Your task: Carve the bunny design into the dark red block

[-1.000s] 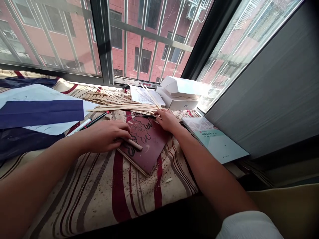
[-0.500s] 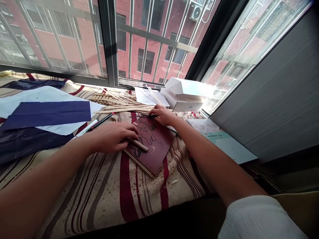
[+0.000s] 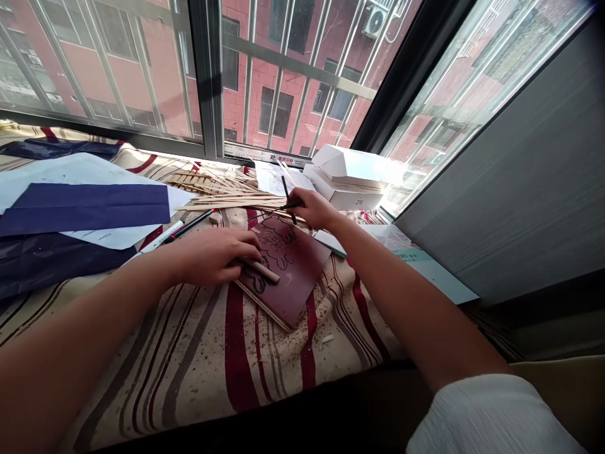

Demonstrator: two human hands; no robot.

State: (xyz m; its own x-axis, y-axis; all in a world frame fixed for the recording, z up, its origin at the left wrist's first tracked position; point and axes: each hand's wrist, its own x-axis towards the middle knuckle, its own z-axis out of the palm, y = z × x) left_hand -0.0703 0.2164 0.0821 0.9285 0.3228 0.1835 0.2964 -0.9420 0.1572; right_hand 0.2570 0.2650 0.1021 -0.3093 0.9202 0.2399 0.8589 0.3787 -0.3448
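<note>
My left hand (image 3: 224,253) is closed around a short light-brown wooden stick (image 3: 262,271), whose free end lies over the front of a reddish-brown board (image 3: 295,287). Black outline drawings mark the board's upper and left parts, and its pale layered edge faces me. At the board's far edge, my right hand (image 3: 307,208) pinches a thin dark tool (image 3: 284,186) that stands nearly upright. A second slim dark shape points left from the same fingers; I cannot make out the tool's exact kind.
Thin wooden strips (image 3: 236,200) lie behind the board, beside a white ZTE box (image 3: 347,189) and a drawing sheet (image 3: 276,176). Dark blue sheets (image 3: 94,207), white paper and pens (image 3: 191,224) lie left. A pale green book (image 3: 425,271) lies right. Crumbs dot the striped cloth (image 3: 198,359).
My right hand has lifted slightly, and the dark tool in it now stands upright above the board's far edge. My left hand stays on the stick. The view has shifted slightly.
</note>
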